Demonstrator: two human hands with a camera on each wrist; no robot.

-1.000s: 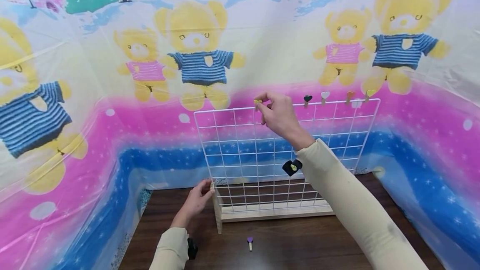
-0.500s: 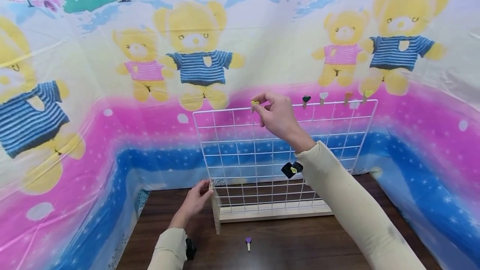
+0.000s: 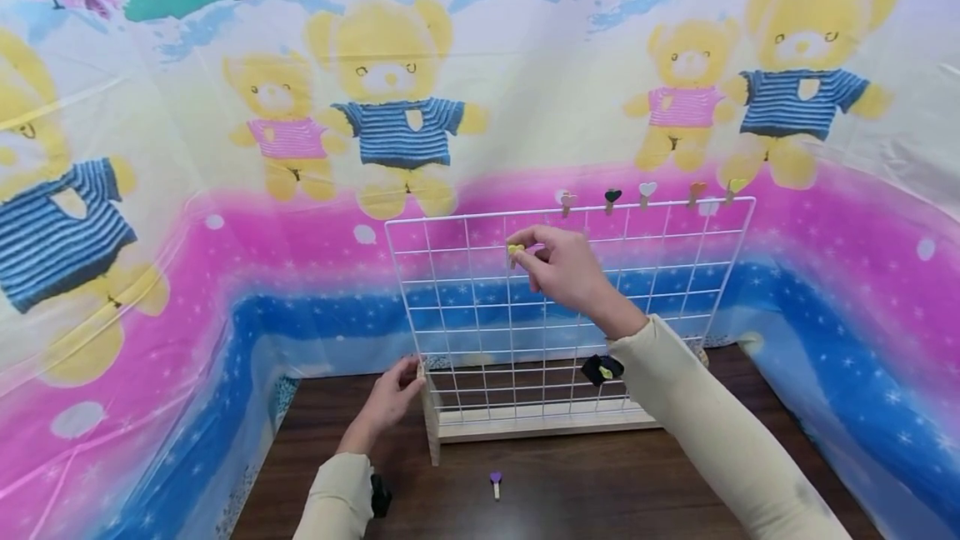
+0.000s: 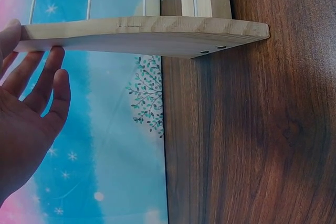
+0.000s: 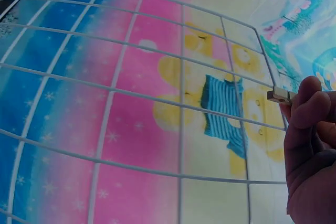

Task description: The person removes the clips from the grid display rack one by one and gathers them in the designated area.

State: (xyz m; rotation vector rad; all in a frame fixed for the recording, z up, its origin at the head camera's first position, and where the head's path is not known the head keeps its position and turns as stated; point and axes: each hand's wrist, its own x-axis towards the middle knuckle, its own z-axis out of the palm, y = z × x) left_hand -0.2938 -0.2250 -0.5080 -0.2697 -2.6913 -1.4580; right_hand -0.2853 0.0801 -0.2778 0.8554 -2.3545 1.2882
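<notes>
My right hand (image 3: 570, 273) pinches a small clothespin with a yellow heart (image 3: 515, 249), held in front of the white wire grid (image 3: 480, 216) below its top wire. In the right wrist view the wooden end of that clothespin (image 5: 281, 96) pokes out from between thumb and fingers. My left hand (image 3: 384, 402) grips the wooden end board (image 3: 432, 432) of the grid's stand; the left wrist view has the thumb on one face and fingers on the other. A purple-heart clothespin (image 3: 496, 486) lies on the table in front of the stand.
Several heart clothespins sit along the top wire toward the right: pale pink (image 3: 567, 201), dark (image 3: 612, 197), white (image 3: 647, 191), orange (image 3: 698, 190) and yellow (image 3: 736, 187). The dark wood table (image 3: 585, 490) meets a bear-printed cloth (image 3: 555, 107) behind and at both sides.
My right hand has come down from the top wire with the yellow-heart clothespin. The pale pink clothespin, earlier hidden behind that hand, now shows. The left hand stays put.
</notes>
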